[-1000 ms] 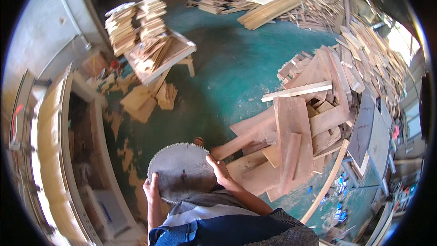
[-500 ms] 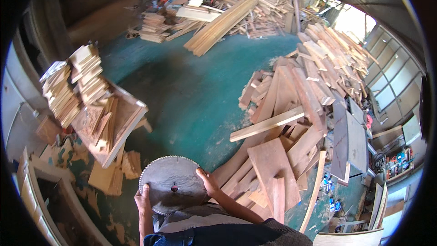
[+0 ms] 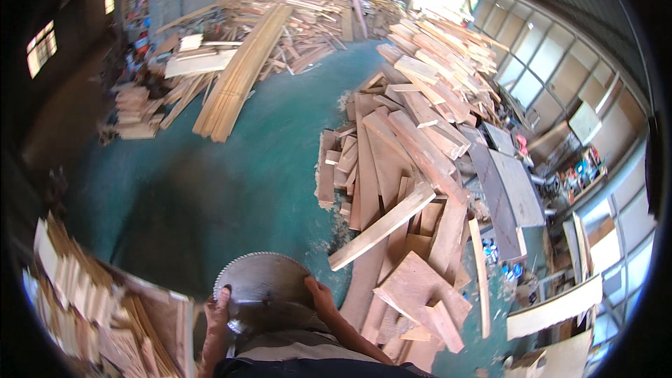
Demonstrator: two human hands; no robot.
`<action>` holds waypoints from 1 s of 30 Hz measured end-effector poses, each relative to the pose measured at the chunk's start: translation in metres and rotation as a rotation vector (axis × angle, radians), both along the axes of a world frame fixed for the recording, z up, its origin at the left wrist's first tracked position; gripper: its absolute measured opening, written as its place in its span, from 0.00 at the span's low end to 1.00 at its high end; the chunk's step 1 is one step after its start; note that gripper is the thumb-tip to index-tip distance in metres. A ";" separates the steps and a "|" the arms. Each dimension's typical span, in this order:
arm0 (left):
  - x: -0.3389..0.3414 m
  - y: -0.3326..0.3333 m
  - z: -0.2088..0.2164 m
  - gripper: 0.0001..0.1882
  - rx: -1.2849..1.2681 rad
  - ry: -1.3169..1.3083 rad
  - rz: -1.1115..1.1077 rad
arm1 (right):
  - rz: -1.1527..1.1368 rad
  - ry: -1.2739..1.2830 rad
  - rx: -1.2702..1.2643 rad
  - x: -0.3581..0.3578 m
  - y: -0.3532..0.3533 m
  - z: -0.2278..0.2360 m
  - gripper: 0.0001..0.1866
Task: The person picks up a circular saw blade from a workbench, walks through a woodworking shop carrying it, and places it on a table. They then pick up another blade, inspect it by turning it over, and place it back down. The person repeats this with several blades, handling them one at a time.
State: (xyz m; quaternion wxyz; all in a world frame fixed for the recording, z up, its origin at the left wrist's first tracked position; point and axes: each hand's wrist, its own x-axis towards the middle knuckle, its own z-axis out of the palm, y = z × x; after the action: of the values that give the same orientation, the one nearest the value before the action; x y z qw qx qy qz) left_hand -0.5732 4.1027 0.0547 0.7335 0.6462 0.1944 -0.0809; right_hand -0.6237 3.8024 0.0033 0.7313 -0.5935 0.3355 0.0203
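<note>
I grasp a round, grey metal saw blade with a toothed rim (image 3: 269, 287) at twelve o'clock, just in front of my body: my left hand (image 3: 216, 313) has its edge at nine o'clock on the disc, my right hand (image 3: 322, 299) its edge at three. Both thumbs press on the upper face; the fingers curled underneath are hidden from me. Near my ten o'clock, a low wooden worktop with a pale edge (image 3: 185, 332) carries stacks of thin, pale wooden boards (image 3: 73, 301). At one o'clock a heap of reddish-brown wooden planks (image 3: 378, 161) covers the green floor (image 3: 294, 133), with one straight, pale wooden plank (image 3: 383, 226) lying slantwise across it. Beyond the heap's right side, between one and two, are flat grey panels (image 3: 516, 185). Farther off, around twelve, a bundle of long, yellowish-brown boards (image 3: 245, 73) leans over scattered timber. The small, bright barred window (image 3: 42, 49) sits far away at eleven; a wall of framed panes (image 3: 553, 63) runs along one o'clock.
</note>
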 end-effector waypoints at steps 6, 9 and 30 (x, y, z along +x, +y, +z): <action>0.195 -0.063 -0.004 0.24 0.168 0.008 -0.303 | -0.309 -0.035 0.221 0.115 -0.032 0.006 0.33; 0.285 -0.116 -0.005 0.23 0.098 0.044 -0.321 | -0.377 -0.051 0.275 0.197 -0.076 -0.015 0.35; 0.877 -0.385 -0.013 0.26 0.242 0.099 -0.224 | -0.283 -0.003 0.124 0.802 -0.360 0.012 0.29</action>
State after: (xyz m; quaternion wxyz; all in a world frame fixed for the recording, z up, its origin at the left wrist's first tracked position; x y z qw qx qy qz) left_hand 0.3036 3.7182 0.0415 0.6264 0.7426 0.1653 -0.1697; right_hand 0.1786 3.4425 0.0156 0.7626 -0.4940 0.4128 -0.0632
